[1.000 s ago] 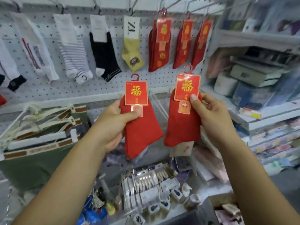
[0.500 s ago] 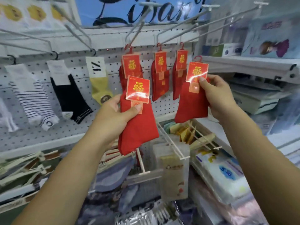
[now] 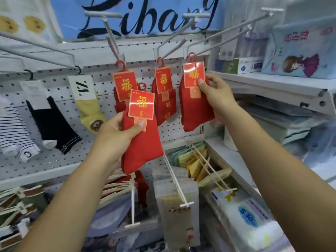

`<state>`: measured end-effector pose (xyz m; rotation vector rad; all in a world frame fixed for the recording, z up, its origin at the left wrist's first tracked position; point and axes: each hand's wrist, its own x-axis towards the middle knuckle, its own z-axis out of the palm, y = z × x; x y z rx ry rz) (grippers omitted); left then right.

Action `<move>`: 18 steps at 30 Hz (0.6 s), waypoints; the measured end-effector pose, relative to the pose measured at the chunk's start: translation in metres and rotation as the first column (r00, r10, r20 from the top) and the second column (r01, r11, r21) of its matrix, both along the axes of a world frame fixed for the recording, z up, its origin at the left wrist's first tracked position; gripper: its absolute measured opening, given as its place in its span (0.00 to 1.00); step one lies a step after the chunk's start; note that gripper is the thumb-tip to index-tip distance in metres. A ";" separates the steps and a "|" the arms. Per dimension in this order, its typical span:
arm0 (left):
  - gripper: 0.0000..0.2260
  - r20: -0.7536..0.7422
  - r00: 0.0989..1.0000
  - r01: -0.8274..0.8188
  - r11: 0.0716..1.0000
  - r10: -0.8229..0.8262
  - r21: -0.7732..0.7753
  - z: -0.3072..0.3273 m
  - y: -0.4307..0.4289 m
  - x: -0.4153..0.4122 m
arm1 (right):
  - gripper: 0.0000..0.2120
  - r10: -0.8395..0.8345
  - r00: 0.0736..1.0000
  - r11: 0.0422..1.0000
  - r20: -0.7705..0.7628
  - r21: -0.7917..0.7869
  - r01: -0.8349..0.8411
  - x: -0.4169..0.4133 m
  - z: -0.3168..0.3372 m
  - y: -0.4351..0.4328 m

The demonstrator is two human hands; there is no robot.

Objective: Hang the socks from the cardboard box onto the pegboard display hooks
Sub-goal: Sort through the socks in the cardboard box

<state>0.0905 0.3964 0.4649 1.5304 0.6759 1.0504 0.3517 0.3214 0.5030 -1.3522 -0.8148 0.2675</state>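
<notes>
My left hand (image 3: 116, 131) pinches a pair of red socks (image 3: 143, 146) by its red and gold card, held in front of the white pegboard (image 3: 101, 106). My right hand (image 3: 218, 95) grips a second red sock pair (image 3: 195, 110) at its card; that pair's red hanger loop (image 3: 190, 56) sits at the rightmost long metal hook (image 3: 227, 31). Two more red pairs (image 3: 164, 104) hang on hooks between my hands. The cardboard box is out of view.
Striped, black (image 3: 52, 128) and yellow (image 3: 90, 111) socks hang left on the pegboard. Long hooks (image 3: 111, 35) jut toward me from the top rail. Lower hooks carry packets (image 3: 181, 211). Shelves with boxed goods (image 3: 300, 53) stand right; folded garments lie bottom left.
The view tilted up toward the top hooks. My right hand carried its red pair up to the rightmost hook. My left hand also rose with its pair, staying lower.
</notes>
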 end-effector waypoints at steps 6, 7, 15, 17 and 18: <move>0.10 0.001 0.999 0.036 0.999 -0.036 0.030 0.003 -0.004 0.021 | 0.18 -0.011 0.994 0.999 0.105 -0.039 0.015 0.010 -0.011 -0.007; 0.10 0.001 0.999 0.049 0.998 -0.049 0.040 0.004 -0.007 0.026 | 0.19 -0.025 0.990 0.998 0.135 -0.050 0.032 0.011 -0.011 -0.009; 0.10 -0.061 0.991 0.130 0.980 -0.122 0.153 0.013 -0.019 0.059 | 0.24 -0.253 0.915 0.964 0.315 0.002 0.266 -0.004 -0.030 -0.039; 0.11 -0.086 0.986 0.158 0.973 -0.145 0.166 0.017 -0.022 0.067 | 0.23 -0.188 0.927 0.982 0.324 0.037 0.186 -0.012 -0.028 -0.052; 0.12 -0.101 0.983 0.172 0.970 -0.156 0.171 0.018 -0.023 0.071 | 0.23 -0.119 0.942 0.993 0.314 0.040 0.113 -0.016 -0.026 -0.057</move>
